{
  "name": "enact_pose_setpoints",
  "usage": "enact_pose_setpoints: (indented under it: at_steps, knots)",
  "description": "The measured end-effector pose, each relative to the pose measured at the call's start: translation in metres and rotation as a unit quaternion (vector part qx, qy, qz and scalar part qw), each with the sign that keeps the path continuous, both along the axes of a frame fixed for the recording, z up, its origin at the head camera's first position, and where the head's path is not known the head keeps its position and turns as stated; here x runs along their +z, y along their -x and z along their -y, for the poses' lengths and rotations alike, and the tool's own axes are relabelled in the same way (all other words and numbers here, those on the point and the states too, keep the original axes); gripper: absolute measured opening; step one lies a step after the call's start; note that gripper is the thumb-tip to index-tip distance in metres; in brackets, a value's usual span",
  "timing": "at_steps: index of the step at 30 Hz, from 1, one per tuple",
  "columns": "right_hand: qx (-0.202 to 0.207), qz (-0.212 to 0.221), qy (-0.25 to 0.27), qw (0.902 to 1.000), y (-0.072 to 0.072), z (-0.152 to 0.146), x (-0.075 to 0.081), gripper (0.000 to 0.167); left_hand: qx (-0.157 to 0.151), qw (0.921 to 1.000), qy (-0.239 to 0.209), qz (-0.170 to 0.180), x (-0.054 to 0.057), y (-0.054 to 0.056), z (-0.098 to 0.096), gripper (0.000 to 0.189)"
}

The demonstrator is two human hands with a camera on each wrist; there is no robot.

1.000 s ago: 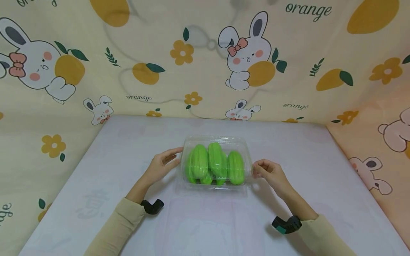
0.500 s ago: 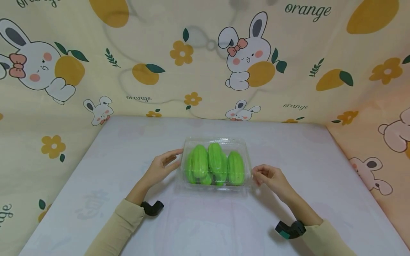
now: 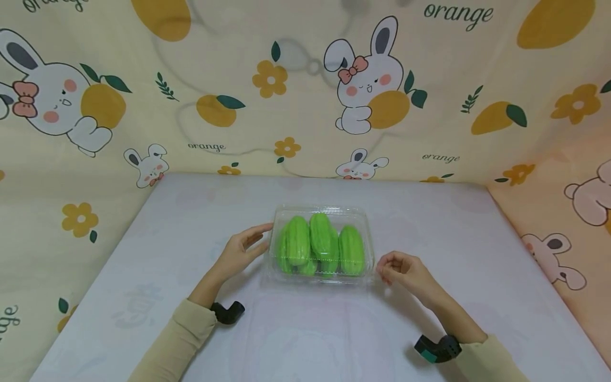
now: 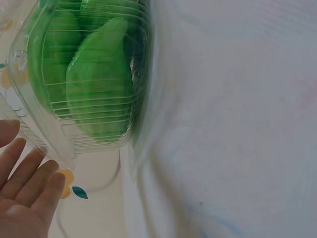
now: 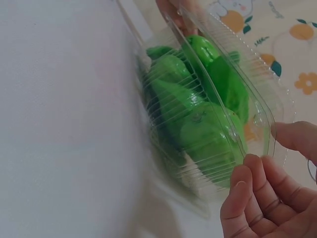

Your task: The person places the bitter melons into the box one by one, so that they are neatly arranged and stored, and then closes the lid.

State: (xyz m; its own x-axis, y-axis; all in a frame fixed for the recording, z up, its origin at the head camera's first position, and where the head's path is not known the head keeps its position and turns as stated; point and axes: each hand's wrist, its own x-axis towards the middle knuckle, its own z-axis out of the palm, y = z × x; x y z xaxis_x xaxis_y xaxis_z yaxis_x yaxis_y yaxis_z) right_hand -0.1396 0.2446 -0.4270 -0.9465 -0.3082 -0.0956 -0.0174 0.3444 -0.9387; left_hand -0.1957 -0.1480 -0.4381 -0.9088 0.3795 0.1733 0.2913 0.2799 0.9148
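Note:
A clear plastic clamshell container stands on the table, holding several bright green, ribbed, oblong fruits. My left hand reaches to its left side with fingers extended. In the left wrist view the fingertips of the left hand rest right at the container's rim, lightly spread. At the front right corner, my right hand has thumb and fingers drawn together. The right wrist view shows the right hand with the container's rim between thumb and fingers. The lid lies over the fruits.
A pale white covering spreads over the table around the container. Behind and at both sides rises a cream cloth printed with rabbits, oranges and flowers. Black wrist cameras sit on both wrists.
The right hand has slid toward the front along the container's right edge, its forearm shifting down and right. Left hand and fruits stay nearly where they were; the lid's top edge sits slightly lower.

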Motion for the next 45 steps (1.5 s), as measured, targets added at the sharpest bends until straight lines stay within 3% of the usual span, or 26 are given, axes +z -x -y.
enact_pose_setpoints:
  at_steps: [7,13,23,37,41,45]
  knots:
    - [0.007,0.027,0.009,0.9996,-0.003,0.001,-0.002,0.016,-0.004,1.0,-0.003,0.008,0.001,-0.003,0.001,0.045]
    - [0.041,0.043,0.025,0.9979,-0.005,0.001,-0.004,0.013,-0.004,1.0,-0.004,0.004,0.002,-0.004,0.001,0.045]
    - [0.073,0.08,0.001,0.9941,-0.005,0.006,-0.005,0.034,-0.008,0.9999,-0.004,0.007,0.004,-0.004,0.001,0.045]
    - [0.1,0.122,0.067,0.9852,-0.005,0.01,-0.003,0.023,-0.029,0.9996,0.004,0.006,0.009,-0.012,0.011,0.052]
    - [0.103,0.126,0.08,0.9834,-0.005,0.01,-0.004,0.022,-0.036,0.9991,0.014,0.017,0.01,-0.016,0.015,0.055]
    - [0.106,0.129,0.091,0.9818,-0.004,0.009,-0.005,0.022,-0.049,0.9971,0.026,0.051,0.012,-0.021,0.017,0.058]
